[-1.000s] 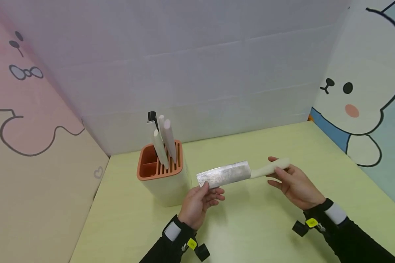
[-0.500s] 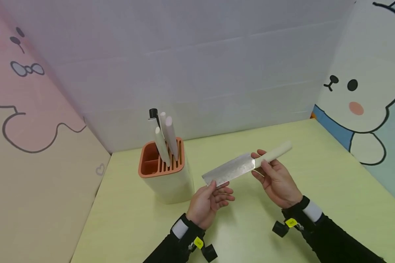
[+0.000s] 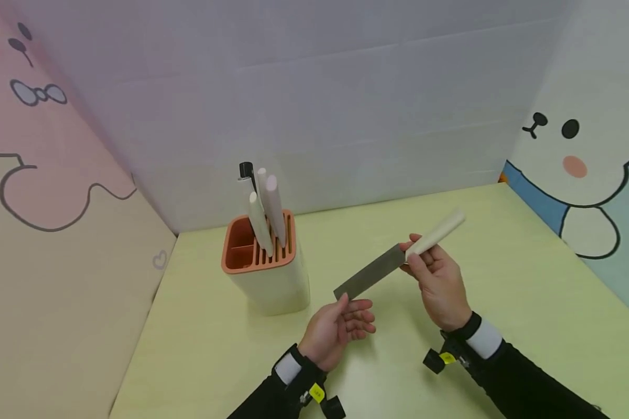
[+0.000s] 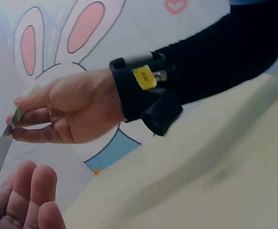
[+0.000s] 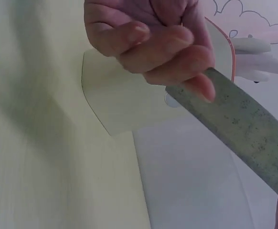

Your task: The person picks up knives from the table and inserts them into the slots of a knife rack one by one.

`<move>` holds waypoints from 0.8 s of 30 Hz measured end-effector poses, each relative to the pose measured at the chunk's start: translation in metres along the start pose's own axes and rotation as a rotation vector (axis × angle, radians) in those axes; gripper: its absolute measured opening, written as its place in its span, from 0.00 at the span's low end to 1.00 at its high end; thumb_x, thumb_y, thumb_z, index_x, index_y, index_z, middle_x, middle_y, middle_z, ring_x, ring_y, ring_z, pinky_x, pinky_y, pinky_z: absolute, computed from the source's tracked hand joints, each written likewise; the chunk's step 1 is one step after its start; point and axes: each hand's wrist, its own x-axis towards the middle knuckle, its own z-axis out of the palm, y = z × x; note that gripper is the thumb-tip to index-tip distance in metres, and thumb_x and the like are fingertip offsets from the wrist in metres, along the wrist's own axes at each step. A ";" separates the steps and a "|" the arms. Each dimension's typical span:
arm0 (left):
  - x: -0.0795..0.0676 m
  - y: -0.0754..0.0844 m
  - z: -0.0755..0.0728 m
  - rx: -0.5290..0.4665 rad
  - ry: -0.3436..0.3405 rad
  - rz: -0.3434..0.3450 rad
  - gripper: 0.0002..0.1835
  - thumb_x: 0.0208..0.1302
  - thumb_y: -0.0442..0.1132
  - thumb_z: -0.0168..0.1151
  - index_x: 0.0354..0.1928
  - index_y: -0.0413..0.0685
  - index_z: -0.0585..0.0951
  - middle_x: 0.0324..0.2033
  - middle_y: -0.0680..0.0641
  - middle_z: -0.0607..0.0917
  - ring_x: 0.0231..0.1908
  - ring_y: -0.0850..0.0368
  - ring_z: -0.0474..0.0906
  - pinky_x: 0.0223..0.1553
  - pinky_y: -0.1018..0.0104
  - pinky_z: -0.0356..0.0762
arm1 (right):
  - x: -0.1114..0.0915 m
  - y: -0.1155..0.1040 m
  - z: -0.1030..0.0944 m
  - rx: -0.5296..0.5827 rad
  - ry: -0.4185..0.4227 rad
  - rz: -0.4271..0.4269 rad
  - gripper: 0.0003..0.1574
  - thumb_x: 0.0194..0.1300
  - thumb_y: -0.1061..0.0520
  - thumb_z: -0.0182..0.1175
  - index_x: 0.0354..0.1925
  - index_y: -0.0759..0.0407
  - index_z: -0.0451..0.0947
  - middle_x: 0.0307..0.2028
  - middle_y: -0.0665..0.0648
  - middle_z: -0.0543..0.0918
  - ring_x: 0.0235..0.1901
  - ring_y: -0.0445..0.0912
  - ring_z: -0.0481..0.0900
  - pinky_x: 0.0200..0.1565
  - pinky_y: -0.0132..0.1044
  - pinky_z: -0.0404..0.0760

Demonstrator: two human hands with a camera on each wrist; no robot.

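Both hands hold a kitchen knife (image 3: 371,272) with a broad, dull grey blade and a white handle above the table. My right hand (image 3: 441,285) pinches the handle close to the blade, and the handle's butt sticks out beyond the fingers, up and to the right. At the other end, my left hand (image 3: 335,331) pinches the blade's tip between thumb and forefinger, its other fingers loosely bent. In the right wrist view the blade (image 5: 244,124) shows dark specks, with the left fingers (image 5: 172,52) at its end. Part of the handle hides behind the right fingers.
A cream knife block (image 3: 272,291) with an orange slotted top stands left of the hands. Several white-handled knives (image 3: 275,209) and a black-ended tool (image 3: 246,170) stand in it. The pale green table (image 3: 209,361) meets walls at the back and sides.
My right hand has shifted along the handle toward the blade and moved left. The knife has tilted, handle end higher, and its blade has turned from bright to dark grey. The left hand keeps the tip.
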 end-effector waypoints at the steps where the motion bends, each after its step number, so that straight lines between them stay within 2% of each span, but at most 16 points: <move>1: -0.002 -0.001 0.000 0.044 0.012 0.003 0.29 0.71 0.53 0.40 0.52 0.32 0.75 0.33 0.50 0.84 0.34 0.57 0.81 0.37 0.70 0.77 | 0.001 -0.001 0.000 -0.040 0.014 -0.012 0.23 0.67 0.67 0.48 0.60 0.71 0.62 0.49 0.62 0.79 0.51 0.49 0.76 0.48 0.34 0.79; 5: -0.011 0.000 0.002 0.231 0.093 0.049 0.24 0.70 0.50 0.45 0.47 0.36 0.80 0.32 0.47 0.84 0.34 0.54 0.81 0.37 0.67 0.79 | 0.007 -0.010 -0.003 -0.170 0.054 -0.024 0.23 0.69 0.62 0.48 0.60 0.69 0.63 0.47 0.60 0.80 0.50 0.50 0.77 0.47 0.33 0.79; 7: -0.017 0.006 0.004 0.344 0.141 0.119 0.21 0.69 0.50 0.48 0.43 0.40 0.82 0.32 0.46 0.84 0.35 0.53 0.81 0.39 0.62 0.79 | 0.011 -0.015 -0.005 -0.204 0.059 -0.021 0.23 0.69 0.60 0.48 0.60 0.68 0.64 0.48 0.59 0.79 0.49 0.50 0.77 0.46 0.33 0.79; 8: -0.022 0.009 0.004 0.414 0.162 0.179 0.20 0.69 0.49 0.49 0.42 0.42 0.82 0.32 0.46 0.84 0.35 0.54 0.81 0.40 0.61 0.80 | 0.013 -0.018 -0.005 -0.216 0.060 -0.021 0.23 0.69 0.59 0.48 0.60 0.68 0.64 0.48 0.60 0.79 0.49 0.51 0.77 0.46 0.33 0.79; 10: -0.031 0.018 0.005 0.590 0.216 0.360 0.15 0.68 0.47 0.51 0.39 0.46 0.83 0.32 0.48 0.85 0.34 0.56 0.81 0.40 0.58 0.80 | 0.018 -0.024 -0.006 -0.236 0.062 -0.018 0.23 0.70 0.58 0.48 0.59 0.68 0.64 0.48 0.61 0.79 0.48 0.51 0.77 0.45 0.32 0.80; 12: -0.040 0.028 0.003 0.790 0.277 0.608 0.10 0.67 0.42 0.54 0.36 0.49 0.83 0.31 0.51 0.85 0.33 0.60 0.80 0.38 0.58 0.81 | 0.024 -0.031 -0.004 -0.244 0.062 -0.019 0.23 0.69 0.57 0.49 0.58 0.67 0.65 0.48 0.63 0.78 0.47 0.51 0.78 0.44 0.32 0.80; 15: -0.050 0.047 -0.003 1.048 0.412 0.969 0.04 0.60 0.33 0.60 0.33 0.48 0.83 0.29 0.52 0.84 0.31 0.60 0.79 0.34 0.60 0.80 | 0.033 -0.040 0.001 -0.251 0.051 -0.027 0.22 0.69 0.57 0.49 0.57 0.68 0.66 0.47 0.63 0.79 0.46 0.51 0.78 0.43 0.32 0.81; 17: -0.053 0.061 -0.012 1.155 0.496 1.128 0.04 0.53 0.31 0.63 0.31 0.46 0.82 0.28 0.49 0.84 0.32 0.56 0.78 0.35 0.60 0.78 | 0.040 -0.047 0.007 -0.266 0.033 -0.041 0.21 0.69 0.57 0.50 0.55 0.68 0.67 0.46 0.62 0.79 0.45 0.51 0.78 0.43 0.31 0.81; 20: -0.054 0.082 -0.029 1.246 0.639 1.262 0.08 0.46 0.33 0.66 0.31 0.40 0.80 0.29 0.44 0.82 0.35 0.48 0.75 0.38 0.56 0.72 | 0.054 -0.056 0.020 -0.322 -0.003 -0.080 0.20 0.68 0.57 0.51 0.54 0.68 0.69 0.44 0.60 0.81 0.46 0.51 0.77 0.43 0.30 0.80; 22: -0.053 0.096 -0.044 1.279 0.732 1.304 0.13 0.43 0.36 0.67 0.32 0.36 0.78 0.31 0.40 0.81 0.38 0.43 0.73 0.39 0.52 0.70 | 0.065 -0.063 0.030 -0.373 -0.033 -0.117 0.20 0.68 0.57 0.51 0.54 0.68 0.70 0.43 0.59 0.81 0.45 0.52 0.77 0.44 0.31 0.80; 24: -0.053 0.107 -0.057 1.315 0.804 1.299 0.20 0.43 0.39 0.68 0.37 0.32 0.77 0.35 0.36 0.79 0.41 0.41 0.71 0.40 0.50 0.70 | 0.075 -0.068 0.041 -0.418 -0.060 -0.153 0.20 0.68 0.57 0.51 0.54 0.67 0.71 0.43 0.58 0.82 0.44 0.52 0.77 0.45 0.33 0.79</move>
